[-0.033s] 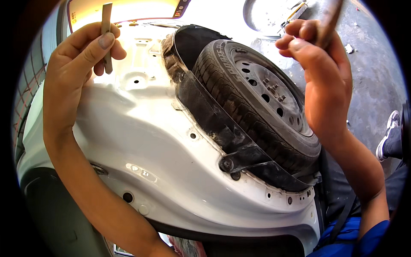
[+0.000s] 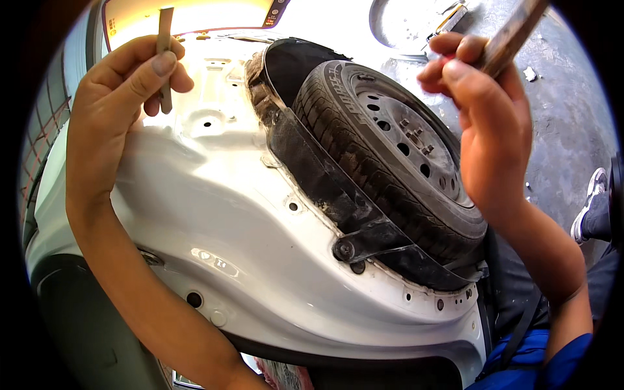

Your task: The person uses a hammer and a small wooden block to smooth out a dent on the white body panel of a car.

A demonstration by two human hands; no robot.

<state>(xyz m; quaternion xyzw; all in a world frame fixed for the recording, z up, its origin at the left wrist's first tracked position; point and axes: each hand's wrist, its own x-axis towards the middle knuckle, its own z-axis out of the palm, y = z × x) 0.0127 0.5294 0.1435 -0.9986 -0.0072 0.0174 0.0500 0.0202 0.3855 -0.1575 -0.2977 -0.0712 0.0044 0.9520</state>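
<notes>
At the upper left, my left hand [image 2: 123,84] pinches a thin flat grey strip [image 2: 165,58], held upright between thumb and fingers. It is raised over the white car body panel [image 2: 214,175]. My right hand [image 2: 491,110] is up at the upper right, wrapped round a brown wooden handle [image 2: 513,39] that slants up to the right; its far end leaves the picture. Below and between my hands is a wheel with a black tyre [image 2: 351,153] and a grey steel rim [image 2: 400,130]. A black wheel arch liner [image 2: 318,169] runs along the tyre's near side.
Several holes dot the panel, and a black bracket [image 2: 374,244] is bolted near its edge. A round metal basin-like object [image 2: 393,29] lies on the grey floor [image 2: 565,117] at the far right. Another person's shoe [image 2: 593,201] shows at the right edge.
The wooden handle in my right hand has tipped further to the right, and more of it shows. My left hand with the strip has barely moved.
</notes>
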